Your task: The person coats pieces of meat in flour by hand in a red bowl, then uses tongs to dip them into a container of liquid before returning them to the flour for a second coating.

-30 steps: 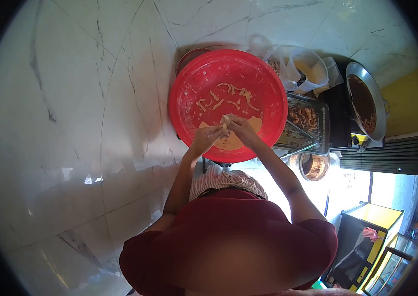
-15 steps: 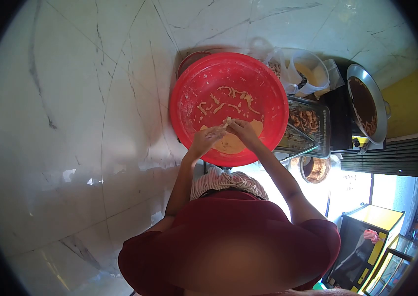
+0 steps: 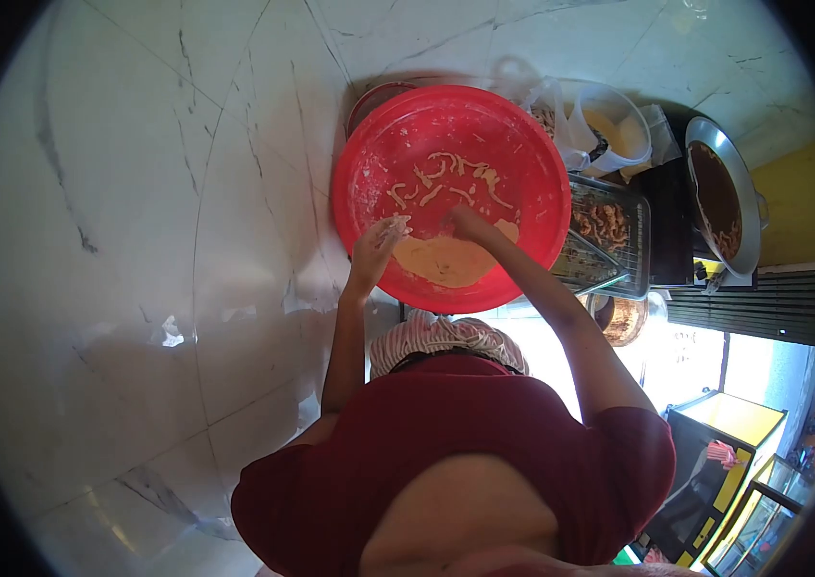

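A large red basin (image 3: 358, 173) holds a mound of pale flour (image 3: 446, 262) on its near side and several coated strips (image 3: 446, 168) on its far side. My left hand (image 3: 383, 236), its fingers dusted white, is over the basin's left part beside the flour. Whether its fingers hold anything is too small to tell. Just past the flour, near the strips, my right hand (image 3: 465, 223) reaches down with its fingers hidden or blurred.
Right of the basin, a tray with a rack (image 3: 640, 274) bears browned pieces and tongs (image 3: 595, 252). Beyond it are a clear pitcher (image 3: 633, 139) of pale liquid and a wide pan (image 3: 749, 188) of dark oil. A round container (image 3: 624, 322) stands nearer.
My hands have moved apart: the left to the left, the right forward and a little right. Another coated piece lies among the strips at the right. The basin appears slightly higher in view.
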### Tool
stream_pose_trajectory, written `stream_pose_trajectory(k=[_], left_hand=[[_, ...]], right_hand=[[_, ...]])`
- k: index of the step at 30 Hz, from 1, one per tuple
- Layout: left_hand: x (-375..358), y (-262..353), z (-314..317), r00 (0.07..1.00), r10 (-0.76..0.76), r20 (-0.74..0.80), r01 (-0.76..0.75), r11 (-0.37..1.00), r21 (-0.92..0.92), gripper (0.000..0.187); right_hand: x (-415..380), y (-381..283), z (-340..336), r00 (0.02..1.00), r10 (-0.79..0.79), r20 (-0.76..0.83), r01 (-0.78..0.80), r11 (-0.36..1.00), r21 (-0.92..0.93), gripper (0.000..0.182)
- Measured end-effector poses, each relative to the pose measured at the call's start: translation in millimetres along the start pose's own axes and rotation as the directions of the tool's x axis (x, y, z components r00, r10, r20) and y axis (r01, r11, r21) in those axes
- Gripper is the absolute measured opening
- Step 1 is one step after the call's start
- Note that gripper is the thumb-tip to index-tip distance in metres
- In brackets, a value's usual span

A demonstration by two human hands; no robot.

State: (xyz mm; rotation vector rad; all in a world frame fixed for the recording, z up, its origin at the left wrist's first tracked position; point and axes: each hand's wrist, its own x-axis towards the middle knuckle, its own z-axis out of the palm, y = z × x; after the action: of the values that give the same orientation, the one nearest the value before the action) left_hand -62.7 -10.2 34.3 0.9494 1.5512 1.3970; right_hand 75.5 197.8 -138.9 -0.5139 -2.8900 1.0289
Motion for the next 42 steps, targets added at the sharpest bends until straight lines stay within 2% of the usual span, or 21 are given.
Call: stream_pose_trajectory(k=[1, 4, 7, 10, 13, 15, 16, 18, 20, 21, 24, 27, 28, 31, 34, 36, 37, 40, 42], left_hand=[[-0.8, -0.8, 0.7, 1.0, 0.0, -0.004, 0.0, 1.0, -0.009, 0.035], [-0.8, -2.6, 0.6, 1.0, -0.003, -0.011, 0.003, 1.0, -0.017, 0.035], [-1.3, -3.8, 0.4, 0.999, -0.031, -0.007, 0.031, 1.0, 0.005, 0.034], [-1.1, -2.0, -1.8, 0.999, -0.04, -0.018, 0.04, 0.999, 0.001, 0.034], [-1.4, -3.7, -0.7, 0.999, -0.045, -0.017, 0.044, 0.998, -0.042, 0.034], [-0.4, -3.9, -1.7, 0.998, -0.066, -0.023, 0.065, 0.997, -0.049, 0.035], [-0.7, -2.3, -2.1, 0.997, -0.071, -0.025, 0.07, 0.997, -0.041, 0.036], [-3.0, 0.2, 1.0, 0.996, -0.085, -0.019, 0.085, 0.996, -0.028, 0.036], [-2.6, -0.4, 7.3, 1.0, -0.014, -0.018, 0.016, 0.994, 0.108, 0.038], [-2.6, -0.2, 10.2, 1.0, 0.022, -0.018, -0.019, 0.984, 0.176, 0.039], [-5.1, 12.1, 21.1, 0.999, 0.008, 0.043, -0.017, 0.973, 0.229, 0.041], [0.0, 6.7, 28.5, 0.996, -0.077, 0.051, 0.067, 0.984, 0.163, 0.039], [0.3, 6.1, 28.7, 0.996, -0.062, 0.066, 0.051, 0.987, 0.152, 0.036], [0.1, 7.5, 29.0, 0.995, -0.001, 0.102, -0.012, 0.991, 0.133, 0.028], [-3.5, 15.2, 31.6, 0.987, 0.105, 0.121, -0.121, 0.984, 0.128, 0.022], [-6.8, 22.8, 35.6, 0.973, 0.198, 0.119, -0.211, 0.972, 0.106, 0.02], [-8.4, 22.6, 35.5, 0.976, 0.177, 0.13, -0.192, 0.975, 0.112, 0.02], [-10.5, 23.1, 34.9, 0.978, 0.125, 0.166, -0.145, 0.983, 0.117, 0.02], [-12.3, 26.0, 34.1, 0.977, 0.101, 0.188, -0.121, 0.988, 0.097, 0.02]], right_hand=[[-2.8, -12.1, 6.3, 0.987, 0.075, 0.143, -0.068, 0.996, -0.054, 0.032], [-13.7, -64.9, 2.1, 0.918, 0.344, 0.195, -0.316, 0.935, -0.159, 0.036], [-16.7, -71.5, 14.5, 0.863, 0.416, 0.288, -0.35, 0.902, -0.253, 0.041], [-10.9, -62.0, 23.1, 0.85, 0.383, 0.362, -0.312, 0.919, -0.24, 0.044], [-12.2, -71.6, 9.2, 0.787, 0.501, 0.36, -0.443, 0.865, -0.235, 0.037], [-23.6, -57.5, -10.9, 0.916, 0.227, 0.332, -0.304, 0.931, 0.201, 0.03], [-28.2, -57.6, -21.2, 0.958, 0.091, 0.272, -0.201, 0.891, 0.407, 0.026], [-38.9, -73.0, -35.7, 0.977, 0.144, 0.159, -0.21, 0.803, 0.558, 0.019], [-50.0, -92.6, -54.5, 0.978, 0.198, 0.064, -0.189, 0.719, 0.669, 0.021], [-53.9, -102.0, -61.4, 0.976, 0.215, 0.028, -0.171, 0.684, 0.709, 0.025], [-62.4, -122.9, -75.1, 0.967, 0.253, -0.033, -0.138, 0.629, 0.765, 0.032], [-66.5, -129.1, -75.6, 0.964, 0.247, -0.097, -0.078, 0.614, 0.786, 0.032], [-67.3, -131.4, -75.3, 0.964, 0.238, -0.121, -0.052, 0.61, 0.791, 0.031], [-71.7, -144.4, -83.1, 0.978, 0.177, -0.114, 0.015, 0.483, 0.876, 0.033], [-75.6, -157.6, -90.4, 0.979, 0.196, -0.053, -0.037, 0.427, 0.903, 0.036], [-76.7, -161.3, -87.2, 0.983, 0.181, -0.028, -0.027, 0.295, 0.955, 0.036], [-76.8, -162.8, -85.7, 0.985, 0.171, -0.015, -0.024, 0.226, 0.974, 0.036], [-76.8, -166.6, -87.3, 0.989, 0.137, -0.047, 0.026, 0.155, 0.988, 0.03], [-76.5, -162.3, -85.3, 0.983, 0.145, -0.111, 0.072, 0.252, 0.965, 0.026]])
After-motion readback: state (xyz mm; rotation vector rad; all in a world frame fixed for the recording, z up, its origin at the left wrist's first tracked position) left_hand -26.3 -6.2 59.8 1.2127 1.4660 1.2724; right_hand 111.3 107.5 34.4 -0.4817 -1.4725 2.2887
